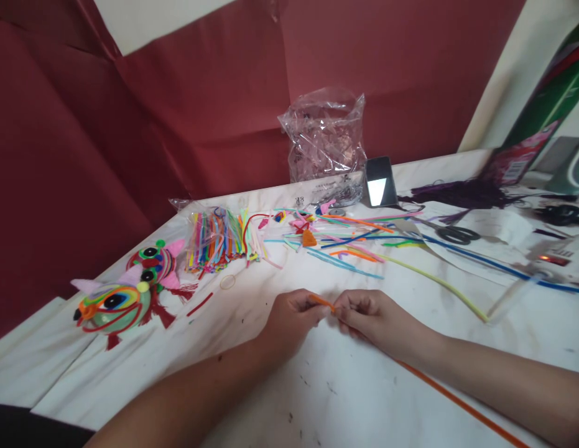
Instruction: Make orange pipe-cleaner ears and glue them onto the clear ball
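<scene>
Head view: the left hand [293,317] and the right hand [370,316] met close together over the white table [265,392], thumb and fingertips of each pinched closed, without visible gap, on a short length of orange pipe cleaner [323,302]. A long orange strand [457,401] emerged beneath the right forearm [494,370] and left the frame at the lower edge; it appeared to be the same piece, though the right hand and arm hid any join. Risks, as judged: the forearm could press on or drag the strand, kinking it or pulling it from the fingertips; too sharp a bend at the pinch could crease it. Markings: the clear plastic bag [326,140] bore dark print near its base, too small to read with certainty. A packet [534,148] at right showed a barcode, digits illegible. A small box [560,252] nearby carried blurred lettering. No brand could be confirmed
</scene>
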Tool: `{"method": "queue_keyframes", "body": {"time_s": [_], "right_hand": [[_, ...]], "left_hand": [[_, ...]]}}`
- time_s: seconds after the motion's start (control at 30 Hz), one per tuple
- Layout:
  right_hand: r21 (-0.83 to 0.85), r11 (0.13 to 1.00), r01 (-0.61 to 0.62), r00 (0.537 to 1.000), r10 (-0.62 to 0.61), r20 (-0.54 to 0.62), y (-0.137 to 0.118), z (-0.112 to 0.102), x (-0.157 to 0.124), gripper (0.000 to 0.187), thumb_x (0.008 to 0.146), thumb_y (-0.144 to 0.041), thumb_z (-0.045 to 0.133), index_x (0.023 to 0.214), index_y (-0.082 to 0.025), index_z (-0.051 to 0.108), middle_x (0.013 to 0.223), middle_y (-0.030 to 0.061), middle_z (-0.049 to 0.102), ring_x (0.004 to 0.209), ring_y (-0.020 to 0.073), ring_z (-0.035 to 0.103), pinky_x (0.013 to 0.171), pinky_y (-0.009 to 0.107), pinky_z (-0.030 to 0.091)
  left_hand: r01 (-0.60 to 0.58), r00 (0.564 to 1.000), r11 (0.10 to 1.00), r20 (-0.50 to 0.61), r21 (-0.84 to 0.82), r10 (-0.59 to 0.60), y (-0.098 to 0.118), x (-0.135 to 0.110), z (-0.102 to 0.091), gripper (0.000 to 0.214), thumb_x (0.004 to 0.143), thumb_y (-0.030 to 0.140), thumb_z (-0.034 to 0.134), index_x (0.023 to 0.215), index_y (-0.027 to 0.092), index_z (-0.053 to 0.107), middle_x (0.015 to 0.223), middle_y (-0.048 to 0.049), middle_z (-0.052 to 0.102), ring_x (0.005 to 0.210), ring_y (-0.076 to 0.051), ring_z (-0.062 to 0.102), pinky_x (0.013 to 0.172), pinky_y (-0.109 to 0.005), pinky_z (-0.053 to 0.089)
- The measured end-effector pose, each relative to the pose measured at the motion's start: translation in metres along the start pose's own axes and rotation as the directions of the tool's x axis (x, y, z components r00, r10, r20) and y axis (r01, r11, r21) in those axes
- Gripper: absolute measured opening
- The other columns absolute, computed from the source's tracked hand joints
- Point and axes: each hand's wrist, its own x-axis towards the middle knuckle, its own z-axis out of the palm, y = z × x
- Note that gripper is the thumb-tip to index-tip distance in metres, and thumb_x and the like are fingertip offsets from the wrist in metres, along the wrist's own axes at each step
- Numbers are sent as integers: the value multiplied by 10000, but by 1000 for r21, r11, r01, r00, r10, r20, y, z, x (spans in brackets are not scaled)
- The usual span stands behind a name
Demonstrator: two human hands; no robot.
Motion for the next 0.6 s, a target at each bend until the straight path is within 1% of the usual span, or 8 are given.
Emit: {"method": "queue_keyframes", "body": {"time_s": [0.1, 0.23, 0.3, 0.33, 0.4, 0.47, 0.53, 0.6], "right_hand": [[46, 999, -11, 1000, 11, -2, -2, 4, -1, 81, 657, -207, 534, 592, -160, 524, 497, -43, 514, 448, 61, 416, 436, 191, 291], [105, 992, -72, 997, 73, 0, -3, 7, -4, 104, 618, -167, 510, 517, -169, 487, 414, -59, 480, 397, 54, 373, 423, 192, 272], [153, 985, -80, 996, 72, 56, -1, 6, -4, 118, 631, -164, 520, 515, -162, 500, 437, -47, 510, 403, 55, 394, 434, 195, 294], [186, 980, -72, 994, 56, 89, 0, 4, -3, 130, 660, -186, 529, 534, -156, 519, 468, -33, 534, 419, 60, 417, 448, 201, 315], [245, 969, -34, 993, 6, 117, 2, 0, 0, 181, 735, -277, 533, 618, -143, 571, 542, -6, 566, 467, 76, 457, 482, 218, 357], [236, 971, 47, 997, -62, 55, 5, -5, 4, 240, 776, -372, 531, 736, -143, 592, 603, 5, 577, 505, 87, 471, 497, 228, 376], [100, 978, 184, 983, -180, -48, 6, -8, 6, 244, 771, -397, 560, 809, -157, 580, 656, 6, 577, 559, 97, 489, 529, 233, 401], [-109, 942, 318, 941, -327, -85, 5, -8, 5, 230, 756, -383, 591, 841, -171, 569, 683, 5, 573, 599, 109, 505, 559, 240, 423]], "left_hand": [[-133, 990, 985, -24, 108, 137, -3, -2, 1, 95, 653, 227, 588, 588, 164, 618, 540, 13, 534, 526, -100, 464, 526, -229, 364], [-420, 906, 852, 96, 313, 412, -5, -8, 2, 123, 682, 166, 542, 615, 198, 640, 661, -36, 620, 644, -140, 557, 634, -256, 419], [-454, 888, 826, 96, 333, 449, -4, -10, 2, 117, 679, 164, 545, 616, 203, 636, 667, -36, 621, 650, -141, 556, 639, -257, 418], [-417, 905, 855, 52, 310, 422, -3, -9, 1, 102, 678, 176, 553, 612, 199, 627, 650, -30, 611, 634, -137, 546, 628, -255, 415], [-258, 962, 951, -50, 168, 270, 0, -7, 0, 90, 684, 217, 566, 607, 184, 599, 579, -5, 574, 566, -117, 512, 587, -246, 400], [-79, 995, 996, -58, -42, 77, 0, -3, -2, 114, 692, 258, 576, 622, 169, 578, 514, 20, 544, 498, -91, 475, 544, -230, 374], [28, 999, 981, -24, -194, -33, -1, 0, -3, 137, 697, 277, 581, 635, 156, 565, 484, 29, 541, 462, -73, 458, 523, -216, 350], [64, 997, 969, -17, -240, -70, -3, 2, -3, 139, 692, 269, 586, 631, 148, 555, 475, 27, 550, 448, -67, 461, 515, -212, 340]]}}
